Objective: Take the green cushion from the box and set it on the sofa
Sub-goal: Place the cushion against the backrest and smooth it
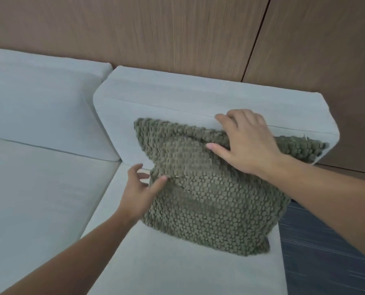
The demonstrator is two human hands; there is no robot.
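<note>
Head view: green cushion [209,194] on pale sofa [49,188], wood-panel wall [177,33]; both hands' grip wide.

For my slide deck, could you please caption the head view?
Both hands, left and right, settle a green cushion against the pale sofa backrest.

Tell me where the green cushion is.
Head view, right of centre: the green cushion leans on the sofa backrest, between both hands.
</note>
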